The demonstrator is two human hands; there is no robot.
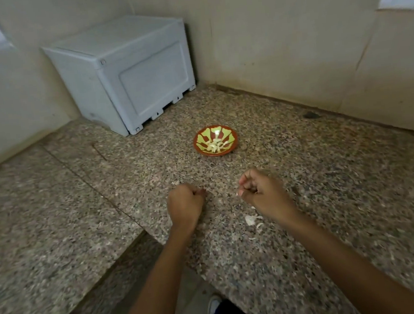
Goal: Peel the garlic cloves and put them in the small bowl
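The small red bowl with a green pattern (231,135) stands on the speckled stone counter and holds several peeled garlic cloves (214,146). Nearer to me, my left hand (185,205) hovers low over the counter in a fist; nothing shows inside it. About a hand's width to the right, my right hand (261,189) has its fingers curled, thumb against forefinger. It pinches a small pale garlic clove (238,193), which the fingers mostly hide. Both hands are well short of the bowl.
Loose garlic skins (252,220) lie on the counter (331,195) beside my right wrist. A grey plastic box (127,71) fills the back left corner against the walls. A lower counter section (43,223) steps down on the left, and the front edge runs under my forearms.
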